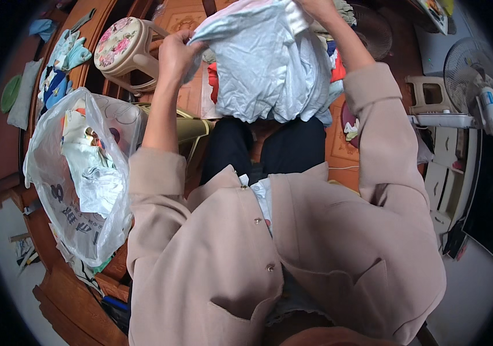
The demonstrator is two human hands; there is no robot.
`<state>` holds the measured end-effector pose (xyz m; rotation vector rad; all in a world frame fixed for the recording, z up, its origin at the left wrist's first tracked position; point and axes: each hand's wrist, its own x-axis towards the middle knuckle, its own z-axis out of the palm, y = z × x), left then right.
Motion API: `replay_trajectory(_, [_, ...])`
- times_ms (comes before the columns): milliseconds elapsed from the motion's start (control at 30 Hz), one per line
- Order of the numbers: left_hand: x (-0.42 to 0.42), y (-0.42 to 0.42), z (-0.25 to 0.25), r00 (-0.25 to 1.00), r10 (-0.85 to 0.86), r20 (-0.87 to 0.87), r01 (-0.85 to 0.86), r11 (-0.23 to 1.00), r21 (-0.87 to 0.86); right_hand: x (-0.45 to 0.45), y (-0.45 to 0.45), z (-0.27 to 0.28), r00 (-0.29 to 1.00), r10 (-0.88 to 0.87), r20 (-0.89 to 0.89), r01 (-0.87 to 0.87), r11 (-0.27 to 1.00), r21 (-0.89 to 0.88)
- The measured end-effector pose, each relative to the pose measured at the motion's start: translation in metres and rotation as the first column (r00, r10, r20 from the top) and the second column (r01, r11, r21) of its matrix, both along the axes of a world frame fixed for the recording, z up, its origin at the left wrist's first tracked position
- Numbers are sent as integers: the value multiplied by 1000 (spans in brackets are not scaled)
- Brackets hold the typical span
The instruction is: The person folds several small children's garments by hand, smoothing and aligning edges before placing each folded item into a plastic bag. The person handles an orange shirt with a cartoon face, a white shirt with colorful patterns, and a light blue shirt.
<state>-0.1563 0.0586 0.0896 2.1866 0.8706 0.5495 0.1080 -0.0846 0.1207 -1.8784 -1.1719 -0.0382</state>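
Observation:
A pale blue cloth garment (250, 73) hangs stretched between my two hands, just beyond my knees. My left hand (179, 56) pinches its left edge, where a pinkish layer shows along the top. Up at the frame's top edge, my right hand (317, 11) grips the other side near a white band; its fingers are partly cut off by the picture's rim. Behind and below the garment, red cloth (338, 67) and other fabrics peek out, mostly hidden by it.
At left stand a floral-topped plastic stool (118, 45) and a clear plastic bag (47, 173) with folded clothes inside. More clothes (62, 56) lie on a wooden bench (84, 26). To the right are an electric fan (467, 69), a beige stool (430, 93) and a white drawer unit (443, 151).

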Motion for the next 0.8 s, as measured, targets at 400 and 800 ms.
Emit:
replay_trajectory(400, [-36, -77, -148, 988, 127, 89, -101, 963, -250, 3, -101, -106, 931, -328, -160, 346, 933, 101])
replay_trajectory(800, [-65, -83, -136, 1000, -3, 2, 4, 822, -570, -48, -191, -161, 881, -300, -365, 279, 954, -108])
